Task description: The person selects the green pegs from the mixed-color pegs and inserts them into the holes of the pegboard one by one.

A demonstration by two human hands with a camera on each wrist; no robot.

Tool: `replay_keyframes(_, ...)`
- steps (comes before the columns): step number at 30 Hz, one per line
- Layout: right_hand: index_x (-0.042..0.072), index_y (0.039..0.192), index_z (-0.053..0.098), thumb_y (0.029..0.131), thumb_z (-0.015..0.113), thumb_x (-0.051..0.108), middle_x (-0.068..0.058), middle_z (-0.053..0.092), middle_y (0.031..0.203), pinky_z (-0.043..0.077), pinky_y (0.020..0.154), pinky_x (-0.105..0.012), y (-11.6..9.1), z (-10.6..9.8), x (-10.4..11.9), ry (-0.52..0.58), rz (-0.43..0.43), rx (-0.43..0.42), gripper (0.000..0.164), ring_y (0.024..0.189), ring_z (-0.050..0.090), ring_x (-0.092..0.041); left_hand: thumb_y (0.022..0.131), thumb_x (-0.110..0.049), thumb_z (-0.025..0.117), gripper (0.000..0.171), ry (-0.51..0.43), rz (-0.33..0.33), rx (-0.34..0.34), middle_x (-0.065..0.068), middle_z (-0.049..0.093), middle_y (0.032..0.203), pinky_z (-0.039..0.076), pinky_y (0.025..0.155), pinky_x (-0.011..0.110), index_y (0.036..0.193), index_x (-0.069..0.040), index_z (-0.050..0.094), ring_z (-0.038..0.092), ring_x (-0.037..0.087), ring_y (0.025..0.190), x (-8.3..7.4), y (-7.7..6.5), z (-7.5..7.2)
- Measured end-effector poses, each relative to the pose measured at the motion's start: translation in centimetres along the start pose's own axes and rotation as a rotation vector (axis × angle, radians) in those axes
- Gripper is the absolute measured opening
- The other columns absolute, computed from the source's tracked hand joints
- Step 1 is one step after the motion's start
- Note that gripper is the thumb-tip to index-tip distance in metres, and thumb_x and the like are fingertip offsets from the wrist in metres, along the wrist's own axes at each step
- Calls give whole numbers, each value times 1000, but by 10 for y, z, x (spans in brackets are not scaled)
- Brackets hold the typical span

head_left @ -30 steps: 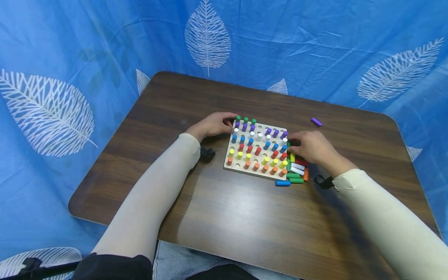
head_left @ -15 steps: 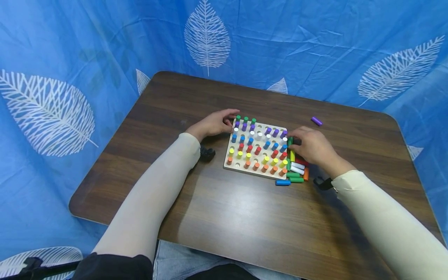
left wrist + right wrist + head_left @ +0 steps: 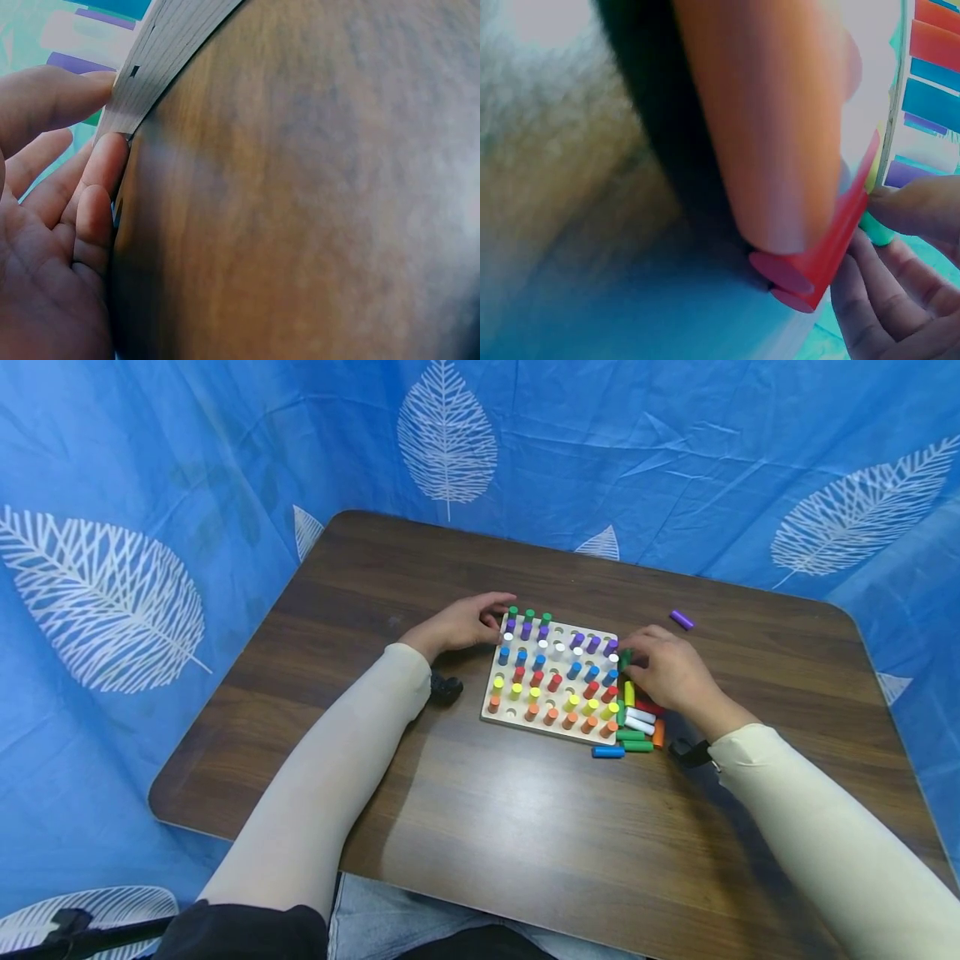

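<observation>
A wooden pegboard (image 3: 521,720) carries rows of coloured pegs, with some bare holes among them. At its far left corner is my left hand (image 3: 459,627); in the left wrist view, thumb and fingertips hold the board's edge (image 3: 161,64). Beside the board's right side, my right hand (image 3: 667,667) pinches a green peg (image 3: 626,657) between thumb and fingers. The right wrist view shows that green peg (image 3: 877,229) partly hidden by the hand. Loose red pegs (image 3: 826,266) and an orange peg (image 3: 772,135) lie near the fingers.
Against the board's right side lie loose pegs: yellow (image 3: 629,694), white (image 3: 640,720), orange (image 3: 658,733) and green (image 3: 637,746). A blue peg (image 3: 608,752) lies at the near right corner. Farther back is a purple peg (image 3: 682,619) on the brown table (image 3: 450,827).
My right hand has moved slightly away from me, and the green peg now shows raised between its fingers. The left hand stays at the board's corner, its index finger a little straighter.
</observation>
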State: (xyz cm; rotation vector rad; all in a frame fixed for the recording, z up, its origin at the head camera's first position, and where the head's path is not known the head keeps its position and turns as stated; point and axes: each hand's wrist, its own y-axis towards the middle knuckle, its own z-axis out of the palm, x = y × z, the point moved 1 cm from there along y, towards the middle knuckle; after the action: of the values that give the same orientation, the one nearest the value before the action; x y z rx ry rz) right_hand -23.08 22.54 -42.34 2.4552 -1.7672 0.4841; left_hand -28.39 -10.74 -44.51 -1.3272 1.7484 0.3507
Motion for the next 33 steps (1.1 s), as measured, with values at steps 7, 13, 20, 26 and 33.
replay_keyframes(7, 12, 131, 58, 90, 66, 12, -12, 51, 131, 45, 93, -58, 3, 2, -1, 49, 22, -10, 41, 108, 58, -33, 88, -22, 72, 72, -7, -1, -5, -3, 48, 143, 44, 97, 35, 148, -35, 36, 55, 17, 101, 1, 0, -1)
replay_keyframes(13, 10, 132, 56, 91, 66, 12, -14, 51, 130, 45, 93, -59, 6, 3, -1, 50, 21, -9, 43, 108, 59, -34, 89, -21, 71, 69, -13, -2, -10, -3, 47, 143, 45, 96, 33, 148, -34, 37, 54, 18, 100, 2, 0, -2)
replay_keyframes(20, 10, 135, 55, 91, 66, 14, -14, 55, 125, 45, 93, -58, 6, 4, -2, 59, 47, -7, 45, 106, 57, -34, 89, -22, 71, 70, 8, 15, -2, -3, 48, 142, 46, 95, 33, 148, -33, 36, 55, 17, 100, 2, 3, -1)
replay_keyframes(26, 10, 135, 55, 92, 66, 15, -15, 56, 125, 45, 91, -58, 6, 4, -2, 61, 29, -7, 45, 105, 58, -35, 89, -23, 71, 70, 18, 9, -7, -4, 48, 142, 46, 94, 33, 148, -34, 37, 55, 16, 100, 3, 3, -1)
replay_keyframes(33, 12, 135, 55, 92, 66, 17, -16, 56, 129, 46, 90, -58, 5, 3, 0, 50, 48, -20, 45, 105, 60, -34, 89, -24, 71, 70, 24, 15, -4, -4, 48, 142, 45, 96, 34, 148, -34, 36, 55, 15, 100, 3, 3, 0)
